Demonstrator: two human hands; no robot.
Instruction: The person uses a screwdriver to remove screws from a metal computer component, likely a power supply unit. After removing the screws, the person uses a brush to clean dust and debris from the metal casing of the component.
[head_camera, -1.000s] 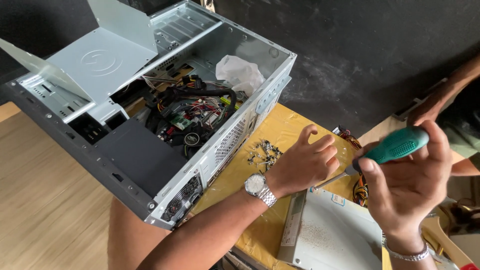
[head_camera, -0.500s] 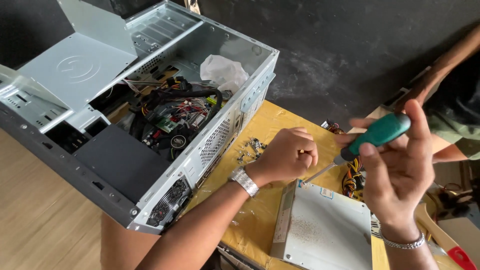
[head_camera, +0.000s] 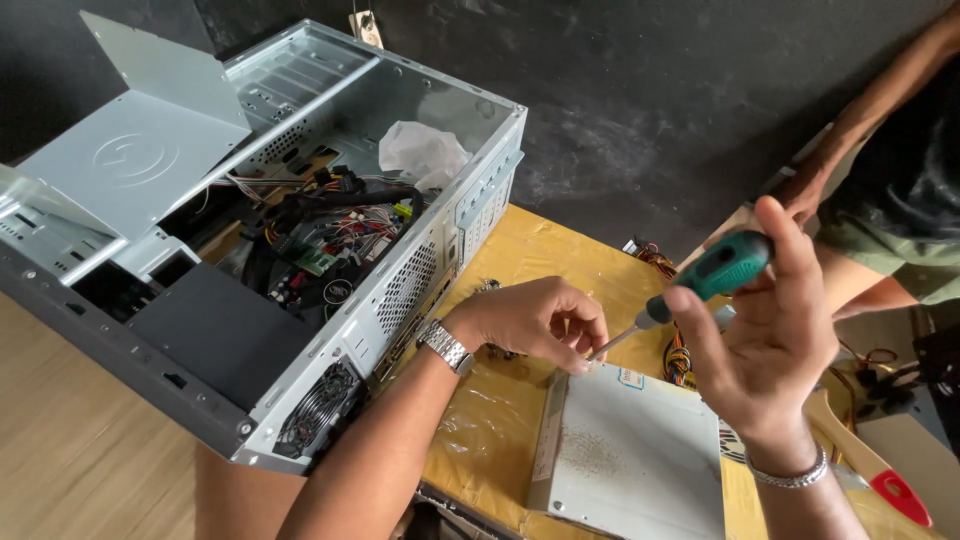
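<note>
The right hand (head_camera: 775, 345) holds a screwdriver (head_camera: 700, 285) with a green handle. Its grip is closed around that handle, with the fingers (head_camera: 790, 240) curled over the top. The metal tip slants down toward 8 o'clock and ends at the top left corner of a flat grey metal box (head_camera: 640, 460). The box lies on the yellow table (head_camera: 540, 265), at about 5 o'clock in the view.

The left hand (head_camera: 535, 320) is curled up just beside that tip, fingers pinched close together. I cannot tell if a tiny screw sits inside the pinch; the fingers hide it.

Here is what could go wrong. The sharp tip is very near the left fingers, so if it slips off the corner it could poke them. The handle is held high up and at a slant, so a hard push could make the tip slide. The box is not held down by anything, so it could scoot on the table when pushed. A small screw could drop and roll off.

At 10 o'clock stands a big open computer case (head_camera: 300, 230) full of wires (head_camera: 340, 215), with a white bag (head_camera: 420, 150) inside. Its side is just beside the left wrist and its silver watch (head_camera: 445, 345), so an elbow bump could shake it.

More loose wires (head_camera: 675, 355) lie near the box and could snag the tool. Another person's arm (head_camera: 870, 120) reaches in at 2 o'clock, well apart.
</note>
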